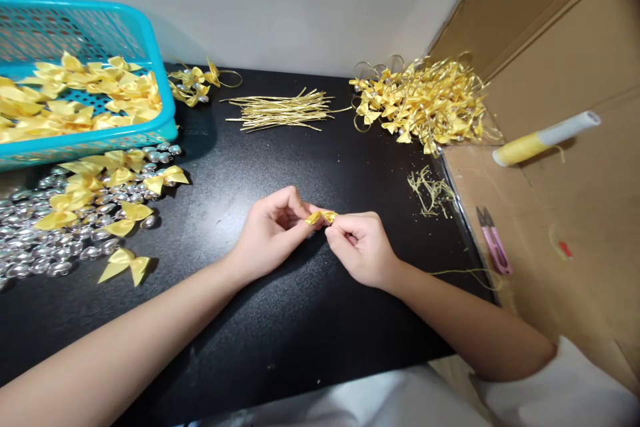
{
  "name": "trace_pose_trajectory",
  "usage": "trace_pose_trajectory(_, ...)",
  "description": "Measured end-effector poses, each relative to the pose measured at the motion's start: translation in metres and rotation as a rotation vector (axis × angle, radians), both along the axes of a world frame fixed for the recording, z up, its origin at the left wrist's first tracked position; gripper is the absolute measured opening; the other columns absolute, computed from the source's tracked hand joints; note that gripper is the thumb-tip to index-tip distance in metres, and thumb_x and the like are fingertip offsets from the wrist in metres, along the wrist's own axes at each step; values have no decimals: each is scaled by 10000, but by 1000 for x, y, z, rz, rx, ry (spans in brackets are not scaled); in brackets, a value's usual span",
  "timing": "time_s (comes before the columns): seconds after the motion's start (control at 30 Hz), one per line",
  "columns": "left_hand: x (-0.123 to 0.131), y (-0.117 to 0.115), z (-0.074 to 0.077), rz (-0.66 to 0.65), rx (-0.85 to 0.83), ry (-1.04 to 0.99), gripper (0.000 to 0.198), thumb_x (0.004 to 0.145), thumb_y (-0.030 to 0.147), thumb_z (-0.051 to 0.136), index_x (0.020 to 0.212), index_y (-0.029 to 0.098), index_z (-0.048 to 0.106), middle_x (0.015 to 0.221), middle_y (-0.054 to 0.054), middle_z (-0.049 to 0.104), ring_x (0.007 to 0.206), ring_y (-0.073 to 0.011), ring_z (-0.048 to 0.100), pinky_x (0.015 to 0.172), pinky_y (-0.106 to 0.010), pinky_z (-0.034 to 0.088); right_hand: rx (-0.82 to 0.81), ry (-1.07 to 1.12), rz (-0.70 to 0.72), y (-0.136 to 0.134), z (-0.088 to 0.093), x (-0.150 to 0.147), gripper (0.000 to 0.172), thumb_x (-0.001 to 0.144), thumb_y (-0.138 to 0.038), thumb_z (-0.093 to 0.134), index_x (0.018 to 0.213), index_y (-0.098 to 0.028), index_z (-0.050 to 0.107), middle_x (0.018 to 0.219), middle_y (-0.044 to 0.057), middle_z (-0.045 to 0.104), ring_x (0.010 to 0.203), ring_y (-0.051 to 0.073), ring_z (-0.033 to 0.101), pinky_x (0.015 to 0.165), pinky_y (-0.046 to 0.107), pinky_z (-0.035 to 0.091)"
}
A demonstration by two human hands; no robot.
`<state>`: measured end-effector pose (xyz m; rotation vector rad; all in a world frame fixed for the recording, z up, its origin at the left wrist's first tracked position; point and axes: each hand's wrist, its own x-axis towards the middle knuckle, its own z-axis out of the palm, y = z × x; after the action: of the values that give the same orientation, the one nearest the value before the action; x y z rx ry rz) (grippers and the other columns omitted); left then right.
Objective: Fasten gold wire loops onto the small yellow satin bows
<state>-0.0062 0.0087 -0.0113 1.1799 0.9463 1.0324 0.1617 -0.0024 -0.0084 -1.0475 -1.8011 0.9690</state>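
Note:
A small yellow ribbon bow [320,217] is pinched between my two hands above the middle of the black table. My left hand [273,233] grips its left side, thumb and forefinger together. From the right, the closed fingertips of my right hand [361,247] press on the bow's other end. Part of the bow is hidden by the fingers, so I cannot make out whether a bead or cord is with it. A strand of yellow thread [465,272] lies beside my right forearm.
At left, a turquoise basket [167,90] holds yellow bows, with silver beads [75,247] and loose bows before it. Gold cords [280,110] lie at the back, near a pile of corded bows [425,103]. Cord scraps [431,192], pink thread snips [494,240] and a thread tube [545,139] are at right.

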Motion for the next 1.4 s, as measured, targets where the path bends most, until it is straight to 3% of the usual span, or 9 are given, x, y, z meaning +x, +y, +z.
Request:
trace_pose_trajectory(0.37,0,-3,-2,11,73,39,263,780,159,730,670,174,491,809,-35,744,760,-144,712,698,-236,558,66,-6,-3,-3,-3,-1,371,819,-112,476,532,-196,257,473,-69,271,431,41,264,445,201,233)
trace_pose_trajectory(0.57,1,-1,0,-30,42,-17,224,789,113,704,862,195,509,701,34,700,597,-72,649,580,-151,502,74,-12,-10,-3,-2,-1,367,823,-119,484,527,-191,278,467,-72,283,423,33,268,442,188,242)
trace_pose_trajectory(0.7,1,-1,1,-40,67,-22,140,807,112,686,813,171,559,738,13,719,658,-75,679,635,-153,532,83,-14,-16,-3,-3,-1,372,821,-114,494,521,-187,287,468,-72,287,426,33,277,443,188,243)
trace_pose_trajectory(0.97,-1,-1,-3,-38,74,-66,217,804,118,715,727,174,520,879,-45,783,837,-149,748,752,-230,592,91,-15,3,-4,-6,-1,376,812,-97,484,527,-187,257,479,-74,266,435,32,268,454,192,244)
trace_pose_trajectory(1.4,0,-2,-2,-25,80,-47,229,796,121,728,700,168,525,878,-45,789,834,-147,752,747,-221,595,113,-50,12,-4,-7,0,362,810,-106,478,534,-192,260,484,-73,264,438,40,269,462,199,246)
